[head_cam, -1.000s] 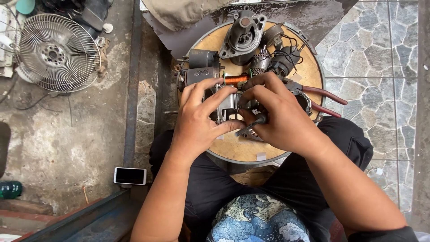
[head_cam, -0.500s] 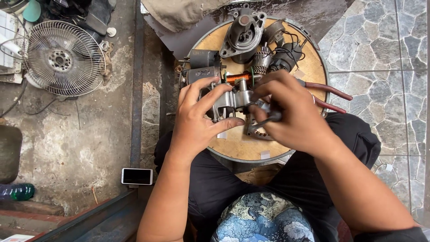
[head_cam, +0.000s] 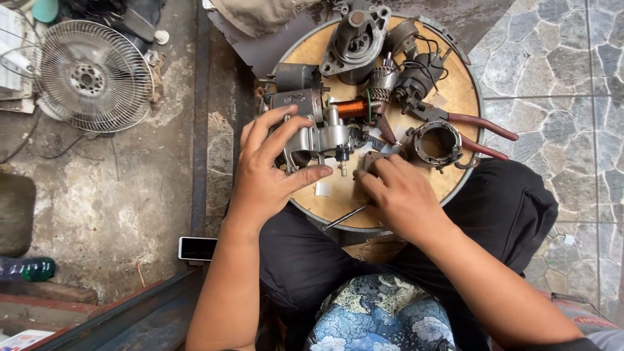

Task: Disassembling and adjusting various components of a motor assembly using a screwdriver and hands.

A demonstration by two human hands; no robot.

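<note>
My left hand (head_cam: pixel 268 170) grips a grey metal motor housing (head_cam: pixel 318 140) standing on a round wooden table (head_cam: pixel 338 195). A copper-wound armature (head_cam: pixel 354 108) lies just behind it. My right hand (head_cam: pixel 402 195) rests lower on the tabletop, its fingers closed over a small dark metal part (head_cam: pixel 369 160) beside the housing. A thin metal rod (head_cam: pixel 346 218) lies under that hand near the table's front edge. A dark ring-shaped stator (head_cam: pixel 437 143) sits to the right of my fingers.
Red-handled pliers (head_cam: pixel 478 133) lie at the table's right. A large grey starter casing (head_cam: pixel 356 38) and wired motor parts (head_cam: pixel 409 81) crowd the far side. A fan guard (head_cam: pixel 91 75) stands on the floor at left, with a phone (head_cam: pixel 197 247) nearer.
My right hand has left the housing and dropped to the tabletop onto the small dark part. The left hand keeps its hold on the housing, and the ring-shaped stator has come into sight.
</note>
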